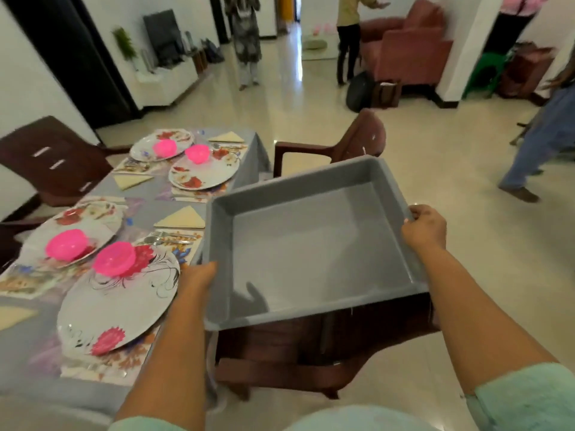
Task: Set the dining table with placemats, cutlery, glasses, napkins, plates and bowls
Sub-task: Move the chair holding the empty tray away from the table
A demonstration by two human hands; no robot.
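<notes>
I hold an empty grey plastic bin (pixel 311 241) in the air beside the table, above a brown chair. My left hand (pixel 199 278) grips its left rim and my right hand (pixel 424 227) grips its right rim. On the table (pixel 155 209) at the left lie floral placemats (pixel 102 365) with several floral plates, the nearest plate (pixel 124 303) large and oval. Pink bowls sit on the plates, one (pixel 115 259) near me and another (pixel 197 153) farther off. Folded cream napkins (pixel 182 217) and cutlery (pixel 165 237) lie beside the plates.
A brown chair (pixel 298 353) stands under the bin and another (pixel 351 141) beyond it. A third chair (pixel 53 157) is at the table's far left. People stand on the tiled floor at the back and right. A sofa (pixel 407 48) is at the back.
</notes>
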